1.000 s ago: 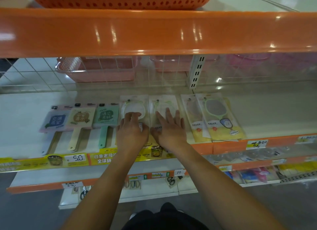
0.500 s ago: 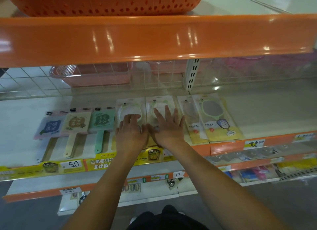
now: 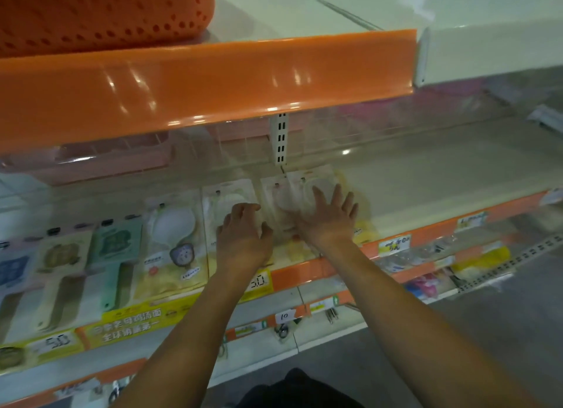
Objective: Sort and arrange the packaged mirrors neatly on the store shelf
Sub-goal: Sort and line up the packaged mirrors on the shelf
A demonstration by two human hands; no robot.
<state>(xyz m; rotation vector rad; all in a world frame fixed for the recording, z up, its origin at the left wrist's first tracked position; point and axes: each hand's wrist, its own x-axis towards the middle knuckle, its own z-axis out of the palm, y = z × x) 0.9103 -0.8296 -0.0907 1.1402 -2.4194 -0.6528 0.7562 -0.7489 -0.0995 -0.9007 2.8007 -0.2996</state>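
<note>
The right hand (image 3: 327, 217) lies flat with fingers (image 3: 320, 196) spread on a stack of clear packaged mirrors (image 3: 292, 191) near the shelf (image 3: 441, 176) front edge, below the slotted upright (image 3: 279, 139). The left hand (image 3: 243, 234) rests just beside it, fingers loosely bent and touching the next clear mirror pack (image 3: 227, 194). Further toward the shelf's left end lie another clear pack (image 3: 170, 240) and carded handle mirrors (image 3: 117, 246), side by side. An orange basket (image 3: 100, 11) stands on the shelf above. Price tags (image 3: 394, 244) line the orange front strip.
</note>
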